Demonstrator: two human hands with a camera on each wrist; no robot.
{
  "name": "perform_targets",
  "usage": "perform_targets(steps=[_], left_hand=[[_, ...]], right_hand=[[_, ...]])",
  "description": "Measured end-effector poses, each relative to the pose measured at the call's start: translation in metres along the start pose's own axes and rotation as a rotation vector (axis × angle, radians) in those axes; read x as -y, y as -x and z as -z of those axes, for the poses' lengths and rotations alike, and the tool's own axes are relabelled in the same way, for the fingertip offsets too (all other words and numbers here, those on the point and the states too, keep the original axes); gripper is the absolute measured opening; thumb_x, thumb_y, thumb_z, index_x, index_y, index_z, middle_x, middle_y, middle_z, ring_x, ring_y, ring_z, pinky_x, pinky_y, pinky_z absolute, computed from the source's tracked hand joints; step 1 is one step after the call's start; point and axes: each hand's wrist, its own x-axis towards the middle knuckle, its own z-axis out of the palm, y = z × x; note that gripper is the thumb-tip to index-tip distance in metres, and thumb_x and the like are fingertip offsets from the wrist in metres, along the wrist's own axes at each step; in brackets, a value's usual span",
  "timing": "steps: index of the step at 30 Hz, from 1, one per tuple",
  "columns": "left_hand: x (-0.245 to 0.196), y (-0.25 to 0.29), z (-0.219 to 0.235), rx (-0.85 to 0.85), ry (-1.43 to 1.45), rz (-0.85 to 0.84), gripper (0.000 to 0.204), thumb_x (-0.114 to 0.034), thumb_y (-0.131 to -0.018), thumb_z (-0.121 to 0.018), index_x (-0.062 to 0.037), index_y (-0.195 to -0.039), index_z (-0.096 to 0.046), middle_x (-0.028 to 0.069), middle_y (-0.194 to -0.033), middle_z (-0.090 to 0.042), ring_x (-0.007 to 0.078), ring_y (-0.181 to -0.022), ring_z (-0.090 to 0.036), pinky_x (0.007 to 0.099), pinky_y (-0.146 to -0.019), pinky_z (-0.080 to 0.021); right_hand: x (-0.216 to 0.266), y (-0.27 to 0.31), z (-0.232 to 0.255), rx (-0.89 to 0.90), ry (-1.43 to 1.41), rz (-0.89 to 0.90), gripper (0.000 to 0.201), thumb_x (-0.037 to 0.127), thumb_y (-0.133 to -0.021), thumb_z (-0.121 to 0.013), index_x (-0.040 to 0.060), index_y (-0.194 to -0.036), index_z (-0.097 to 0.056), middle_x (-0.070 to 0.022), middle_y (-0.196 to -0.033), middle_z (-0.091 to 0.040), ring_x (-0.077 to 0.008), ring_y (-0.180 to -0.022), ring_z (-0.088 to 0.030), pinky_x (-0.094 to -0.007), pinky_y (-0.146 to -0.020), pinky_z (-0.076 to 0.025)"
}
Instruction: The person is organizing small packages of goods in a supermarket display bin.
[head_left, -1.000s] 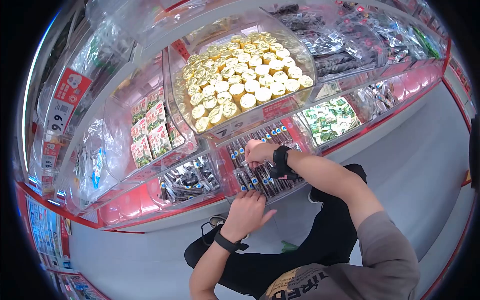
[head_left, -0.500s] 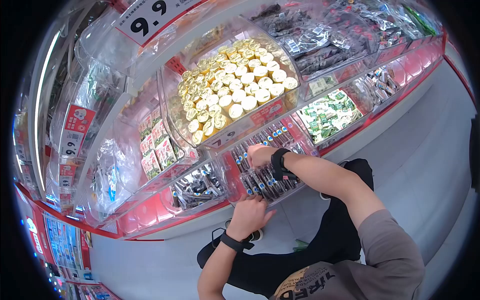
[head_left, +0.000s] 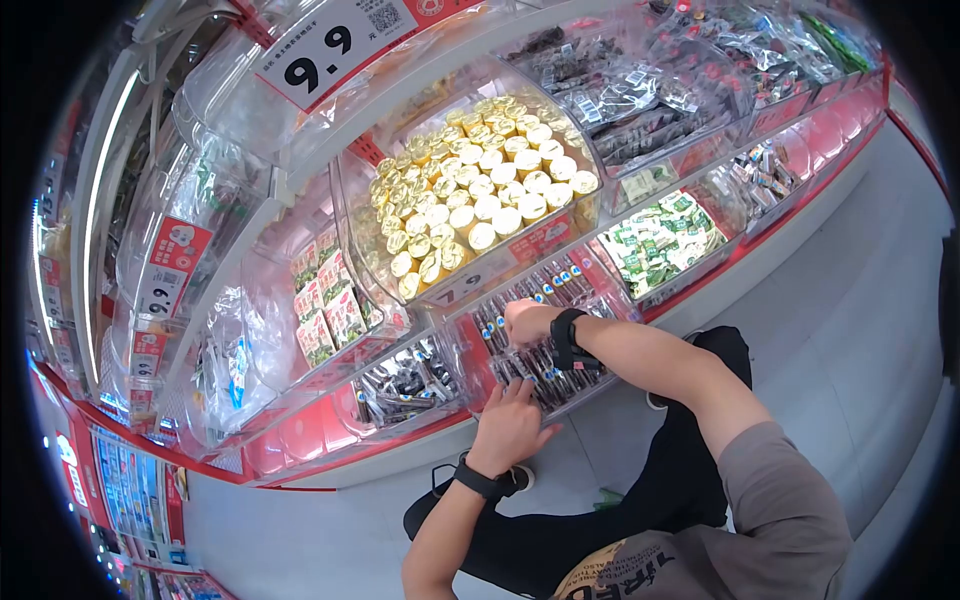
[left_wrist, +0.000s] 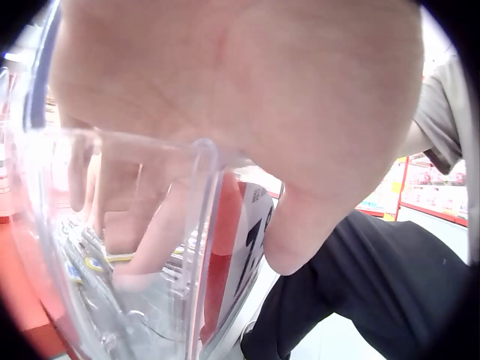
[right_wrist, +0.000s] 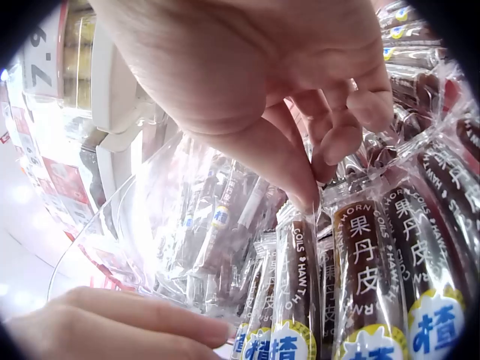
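Note:
Brown hawthorn rolls in clear wrappers (head_left: 555,375) stand in rows in a low clear plastic bin. Over the middle of the bin is my right hand (head_left: 530,322), its palm facing down. In the right wrist view its thumb and index finger pinch the twisted top of one hawthorn roll's wrapper (right_wrist: 292,262), which stands among the others. My left hand (head_left: 505,432) lies across the bin's front wall (left_wrist: 142,319). Its fingers reach inside to the front rolls, and the thumb points away outside the wall.
Just above the right hand juts a shelf bin of gold-topped cylinders (head_left: 485,190). Green-and-white packets (head_left: 660,240) fill the bin to the right, dark wrapped pieces (head_left: 405,380) the one to the left. The person's black-trousered legs (head_left: 640,480) are bent close below.
The head view has shifted, so the shelves appear further right and lower at the left side. Both hands remain at the hawthorn roll bin, with little movement against it.

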Motion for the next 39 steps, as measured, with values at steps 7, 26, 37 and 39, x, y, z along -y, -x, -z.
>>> perform_targets(steps=[7,26,37,39], left_hand=[[0.004,-0.001,-0.003,0.041,-0.029,-0.037,0.049,-0.044,-0.079,-0.061,0.0045,-0.088,-0.066,0.0162,-0.133,-0.047,0.0268,-0.126,-0.042,0.0481,-0.101,-0.033],[0.007,-0.004,-0.007,0.130,0.053,0.044,0.054,-0.047,-0.080,-0.059,0.0009,-0.105,-0.061,0.0168,-0.127,-0.051,0.0286,-0.122,-0.046,0.0470,-0.101,-0.034],[0.007,-0.003,-0.011,-0.036,0.077,0.011,0.063,-0.050,-0.080,-0.058,0.0057,-0.108,-0.052,0.0192,-0.104,-0.060,0.0325,-0.099,-0.057,0.0418,-0.092,-0.040],[0.007,-0.003,-0.011,-0.041,0.072,0.017,0.065,-0.050,-0.080,-0.058,0.0050,-0.113,-0.050,0.0186,-0.103,-0.060,0.0323,-0.100,-0.057,0.0417,-0.092,-0.040]], right_hand=[[-0.005,-0.009,-0.009,-0.026,0.008,0.026,0.027,0.011,-0.062,-0.073,-0.0045,-0.084,-0.068,-0.0212,-0.084,-0.067,-0.0306,-0.080,-0.067,-0.0384,-0.069,-0.054],[-0.001,-0.001,0.009,0.169,0.365,0.055,0.024,0.005,-0.064,-0.071,-0.0011,-0.088,-0.069,-0.0185,-0.091,-0.067,-0.0289,-0.087,-0.066,-0.0396,-0.070,-0.053],[-0.002,-0.005,0.006,-0.042,0.342,0.021,0.027,0.003,-0.066,-0.064,-0.0040,-0.092,-0.067,-0.0217,-0.091,-0.066,-0.0303,-0.088,-0.066,-0.0382,-0.069,-0.054],[-0.004,-0.006,0.003,-0.059,0.261,-0.006,0.025,0.003,-0.067,-0.062,-0.0049,-0.090,-0.066,-0.0210,-0.089,-0.067,-0.0294,-0.083,-0.067,-0.0372,-0.066,-0.054]])
